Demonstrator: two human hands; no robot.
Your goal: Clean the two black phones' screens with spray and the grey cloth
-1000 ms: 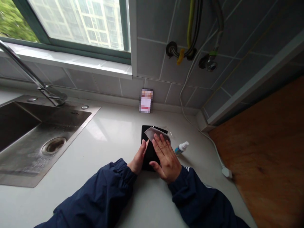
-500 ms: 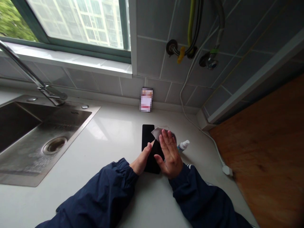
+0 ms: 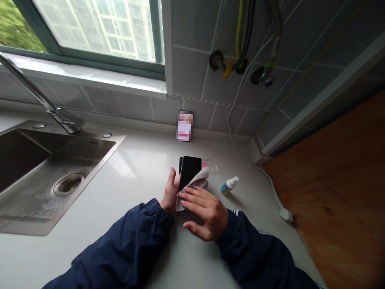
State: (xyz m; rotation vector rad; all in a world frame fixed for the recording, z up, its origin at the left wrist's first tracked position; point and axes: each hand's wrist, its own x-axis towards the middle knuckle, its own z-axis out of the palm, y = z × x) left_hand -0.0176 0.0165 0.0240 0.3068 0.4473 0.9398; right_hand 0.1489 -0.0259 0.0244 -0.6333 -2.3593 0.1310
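A black phone [image 3: 190, 170] lies on the white counter [image 3: 141, 168], its near end covered. My left hand [image 3: 170, 194] grips the phone's left edge, thumb along the side. My right hand [image 3: 204, 208] lies flat with fingers stretched out, pressing a grey cloth [image 3: 192, 188] onto the phone's lower part. Both arms wear dark blue sleeves. A clear plastic wrapper with a pink patch [image 3: 210, 165] lies just beyond the phone on the right.
A small spray bottle [image 3: 229, 185] with a white cap lies right of my hands. A steel sink [image 3: 45, 180] with a tap [image 3: 45, 104] is at the left. A white cable [image 3: 255, 168] runs down the tiled wall to a plug. Wooden surface at right.
My right hand has slid with the cloth from the phone's far end toward its near end. The left hand shifted its grip to the phone's left edge.
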